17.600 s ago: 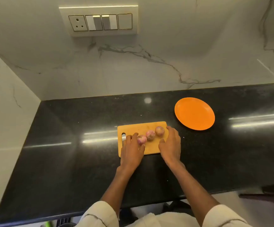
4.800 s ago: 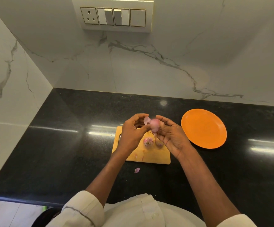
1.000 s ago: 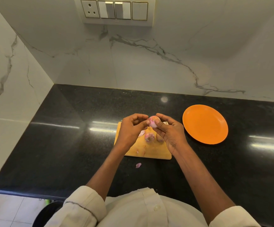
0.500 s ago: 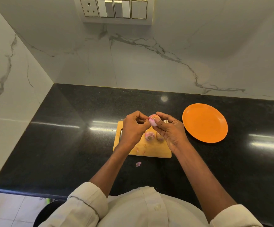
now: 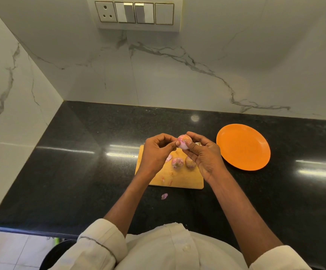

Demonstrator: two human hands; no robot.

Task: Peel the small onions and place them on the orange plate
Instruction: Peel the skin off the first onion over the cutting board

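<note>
Above the wooden cutting board (image 5: 179, 179) I hold a small pink onion (image 5: 183, 142). My right hand (image 5: 204, 154) grips it from the right and below, thumb on top. My left hand (image 5: 156, 152) has curled fingers and pinches at the onion's left side. Two more small onions lie on the board below: a pinkish one (image 5: 177, 163) and a brown one (image 5: 189, 162), partly hidden by my right hand. The orange plate (image 5: 243, 146) sits to the right of the board with nothing on it.
Bits of pink onion skin lie on the board (image 5: 168, 158) and one piece on the black countertop (image 5: 164, 196) in front of it. Marble walls close the back and left. A switch panel (image 5: 135, 13) is on the back wall.
Both hands stay at the onion above the board; over the last second they have shifted only slightly as the fingers work on the onion's top.
</note>
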